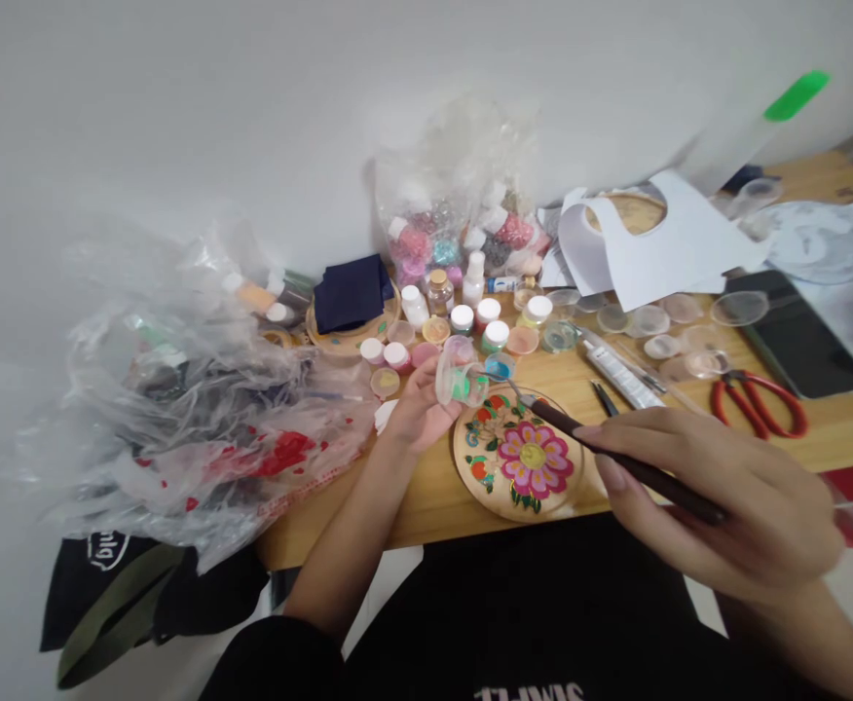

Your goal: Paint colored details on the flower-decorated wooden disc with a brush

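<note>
My left hand [421, 407] grips a small clear plastic cup [463, 383], tipped on its side, with bright green stuff inside. In my right hand [719, 497] is a thin tool with a dark handle [638, 467] and a slim metal end, which looks like a small palette knife. Its metal tip reaches to the mouth of the cup. Below both hands lies a round wooden disc [481, 490] bearing a big pink flower with a yellow centre, orange blossoms and green leaves. A little cup of blue [500, 367] stands just behind the disc.
Several white-lidded jars [496, 336] and small cups stand behind the disc. Crumpled plastic bags [200, 419] pile up at left. To the right lie a white tube [620, 372], red-handled pliers [760, 404], a phone [798, 331] and cut white paper [660, 248].
</note>
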The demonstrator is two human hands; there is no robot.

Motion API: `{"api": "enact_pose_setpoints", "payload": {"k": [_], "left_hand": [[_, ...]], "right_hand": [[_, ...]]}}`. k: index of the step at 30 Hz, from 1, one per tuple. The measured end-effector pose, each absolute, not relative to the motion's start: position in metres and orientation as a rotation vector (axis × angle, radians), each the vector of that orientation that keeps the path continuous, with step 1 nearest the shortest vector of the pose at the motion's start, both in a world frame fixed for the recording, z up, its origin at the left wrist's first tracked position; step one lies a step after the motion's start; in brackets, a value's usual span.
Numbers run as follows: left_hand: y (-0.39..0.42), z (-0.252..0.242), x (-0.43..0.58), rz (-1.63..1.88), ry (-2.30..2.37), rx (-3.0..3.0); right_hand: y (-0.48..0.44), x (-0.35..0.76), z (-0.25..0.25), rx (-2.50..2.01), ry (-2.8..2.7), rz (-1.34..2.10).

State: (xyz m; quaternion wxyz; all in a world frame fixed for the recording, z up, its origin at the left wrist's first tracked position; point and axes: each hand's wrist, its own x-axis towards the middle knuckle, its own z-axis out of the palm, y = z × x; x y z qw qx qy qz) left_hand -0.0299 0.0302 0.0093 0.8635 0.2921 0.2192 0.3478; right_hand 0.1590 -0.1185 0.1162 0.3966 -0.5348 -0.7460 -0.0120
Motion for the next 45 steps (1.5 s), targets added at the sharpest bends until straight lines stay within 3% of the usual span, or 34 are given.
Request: {"api": "enact_pose_setpoints", "payload": {"k": [45], "left_hand": [[0.027,0.013,-0.027,0.711,0.459,0.612]], "right_hand": [[-0.115,0.155,0.117,-1.314,-2.005,-0.051]]}}
